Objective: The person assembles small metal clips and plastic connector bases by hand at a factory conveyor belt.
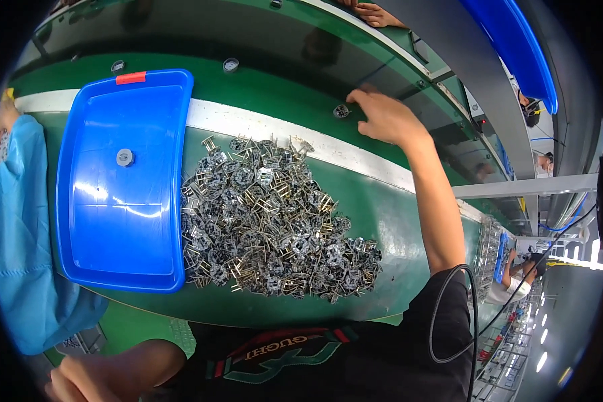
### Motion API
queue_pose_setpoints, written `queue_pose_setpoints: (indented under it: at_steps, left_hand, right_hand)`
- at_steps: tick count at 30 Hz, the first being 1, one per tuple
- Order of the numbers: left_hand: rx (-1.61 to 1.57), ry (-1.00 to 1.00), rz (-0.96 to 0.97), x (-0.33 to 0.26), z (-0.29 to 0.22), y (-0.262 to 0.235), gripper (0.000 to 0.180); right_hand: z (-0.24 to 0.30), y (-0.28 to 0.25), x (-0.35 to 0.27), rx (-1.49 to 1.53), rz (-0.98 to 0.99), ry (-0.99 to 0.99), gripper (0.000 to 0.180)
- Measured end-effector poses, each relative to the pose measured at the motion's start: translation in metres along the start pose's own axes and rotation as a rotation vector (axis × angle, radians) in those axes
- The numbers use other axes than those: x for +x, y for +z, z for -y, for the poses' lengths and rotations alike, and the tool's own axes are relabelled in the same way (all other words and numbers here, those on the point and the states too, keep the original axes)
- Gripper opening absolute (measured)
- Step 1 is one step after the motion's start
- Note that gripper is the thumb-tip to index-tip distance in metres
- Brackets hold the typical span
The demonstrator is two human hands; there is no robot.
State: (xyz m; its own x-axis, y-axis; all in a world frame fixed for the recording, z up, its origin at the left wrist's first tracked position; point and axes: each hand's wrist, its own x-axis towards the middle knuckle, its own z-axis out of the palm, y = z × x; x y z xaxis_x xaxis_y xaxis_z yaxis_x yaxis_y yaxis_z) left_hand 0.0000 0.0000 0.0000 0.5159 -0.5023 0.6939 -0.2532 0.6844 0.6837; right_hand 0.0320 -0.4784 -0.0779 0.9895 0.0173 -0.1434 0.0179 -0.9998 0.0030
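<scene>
Over the green conveyor belt (281, 77) my right hand (388, 120) reaches out, its index finger and thumb apart and nothing between them. Just left of its fingertips a small round grey part (342, 111) lies on the belt. My left hand (80, 378) is low at the left rim, partly cut off, with its fingers curled; whatever may be inside them is hidden. Between my arms, a heap of small metal parts with brass-coloured pins (268, 221) covers the green worktop (398, 234). Left of the heap stands a blue tray (124, 221), holding one small round grey part (124, 157).
More round parts sit on the belt, one (230, 65) beyond the tray. A white rail (301, 143) divides belt from worktop. At left is a person's blue sleeve (20, 234); across the belt, another person's hand (376, 15). A black cable (474, 321) loops beside my right arm.
</scene>
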Motion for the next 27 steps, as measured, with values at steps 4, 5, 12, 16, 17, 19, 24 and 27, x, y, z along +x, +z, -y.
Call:
queue_pose_setpoints:
  at_steps: [4,5,12,16,17,19,24,27]
  left_hand:
    - [0.174,-0.33,-0.157,0.011,0.019,-0.013,0.022]
    - [0.223,-0.409,-0.197,0.016,0.028,-0.015,0.023]
    - [1.729,-0.44,0.305,0.111,0.234,-0.087,0.047]
    - [1.697,-0.449,0.297,0.122,0.32,-0.101,0.043]
    - [1.696,-0.438,0.31,0.126,0.332,-0.103,0.043]
    - [1.584,-0.428,0.395,0.133,0.344,-0.102,0.033]
    - [1.403,-0.489,0.346,0.13,0.323,-0.062,0.022]
    - [1.085,-0.653,0.117,0.121,0.289,-0.052,0.021]
  right_hand:
    - [0.021,-0.008,-0.052,0.049,-0.105,-0.006,0.033]
    - [0.029,0.0,-0.066,0.149,-0.068,-0.076,0.028]
    - [0.081,0.043,-0.133,0.622,-0.067,-0.07,0.022]
    - [0.086,0.057,-0.141,0.762,-0.068,0.058,0.017]
    - [0.087,0.057,-0.143,0.803,-0.132,0.065,0.015]
    - [0.086,0.06,-0.147,0.848,-0.201,0.076,0.014]
    - [0.079,0.077,-0.152,1.161,-0.311,0.182,0.013]
    - [0.094,0.069,-0.139,1.027,-0.238,0.154,0.016]
